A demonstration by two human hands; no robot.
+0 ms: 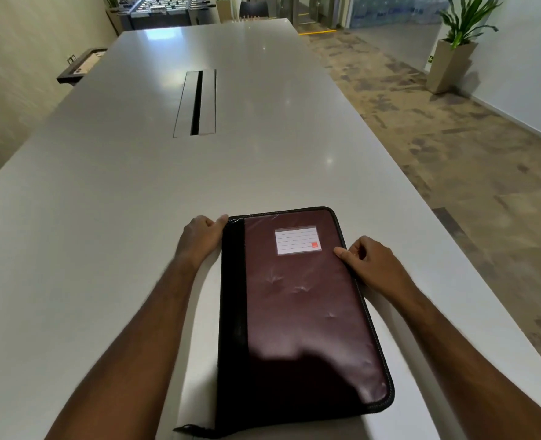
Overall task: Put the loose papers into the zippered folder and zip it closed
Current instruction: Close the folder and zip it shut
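Note:
A dark maroon zippered folder (300, 309) with a black spine and a white label card lies closed and flat on the white table (104, 217), close to the near edge. My left hand (200, 236) rests against the folder's far left corner, fingers curled at the spine. Over on the right edge, about a third of the way down, my right hand (369, 262) has its thumb on the cover and its fingers on the zipper line. A black zipper tab (188, 429) sticks out at the near left corner. No loose papers are visible.
A long cable slot (199, 103) is set into the table's middle, farther out. The table's right edge drops to patterned carpet. A potted plant (456, 49) stands by the right wall. A dark tray (78, 66) sits off the table's far left side.

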